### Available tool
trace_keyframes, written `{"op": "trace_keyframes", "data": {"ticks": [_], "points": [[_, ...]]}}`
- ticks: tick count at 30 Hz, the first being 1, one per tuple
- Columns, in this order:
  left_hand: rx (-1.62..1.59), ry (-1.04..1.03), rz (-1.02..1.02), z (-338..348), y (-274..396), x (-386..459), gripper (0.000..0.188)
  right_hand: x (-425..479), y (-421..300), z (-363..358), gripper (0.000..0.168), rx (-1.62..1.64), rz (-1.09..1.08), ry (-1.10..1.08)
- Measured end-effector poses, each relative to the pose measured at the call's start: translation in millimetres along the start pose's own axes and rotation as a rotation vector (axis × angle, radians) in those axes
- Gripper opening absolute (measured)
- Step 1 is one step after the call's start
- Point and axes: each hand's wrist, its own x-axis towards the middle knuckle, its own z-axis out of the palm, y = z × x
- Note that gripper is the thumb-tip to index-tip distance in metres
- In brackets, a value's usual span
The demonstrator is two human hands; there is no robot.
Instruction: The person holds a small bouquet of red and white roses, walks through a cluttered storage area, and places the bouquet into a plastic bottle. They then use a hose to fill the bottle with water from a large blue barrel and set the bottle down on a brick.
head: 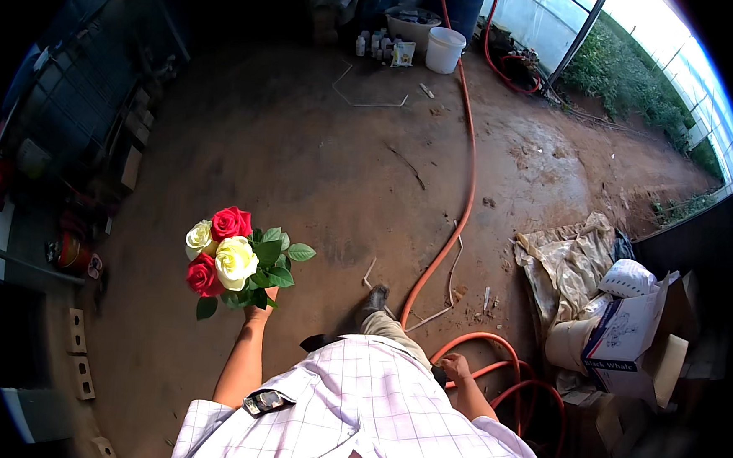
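Note:
In my left hand [262, 307] is a small bunch of roses, held out ahead of me on the left with the blooms up. Two red roses, one of them a red rose [231, 222] at the top, sit among two pale yellow roses, the larger yellow rose [236, 262] in the middle. Green rose leaves [269, 252] spread to the right of the blooms and cover part of my fingers; the stems are hidden. My right hand [456, 367] hangs low by my right hip, fingers curled, in front of the orange hose. A dark thing beside it is too unclear to name.
The orange hose [464, 172] runs across the dirt floor [319, 182] and lies coiled at my right. An open cardboard box [624, 345] and a crumpled plastic sheet [569, 260] lie right. A white bucket [445, 51] and several bottles stand ahead. Hollow bricks [82, 376] lie left.

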Motion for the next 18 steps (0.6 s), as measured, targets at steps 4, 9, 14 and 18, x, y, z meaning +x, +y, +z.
{"op": "trace_keyframes", "data": {"ticks": [4,9,14,18], "points": [[0.18,-0.024,0.087,45,-2,110,0.021,150,-47,-19,0.031,0.144,-0.249,0.049],[0.069,0.035,0.153,72,36,251,0.016,166,-271,-101,0.032,0.151,-0.182,0.045],[0.135,0.068,0.206,176,18,382,0.026,253,-360,-172,0.029,0.231,-0.132,0.143],[0.108,0.044,0.253,256,42,511,0.026,311,-371,-204,0.028,0.283,0.044,0.206]]}}
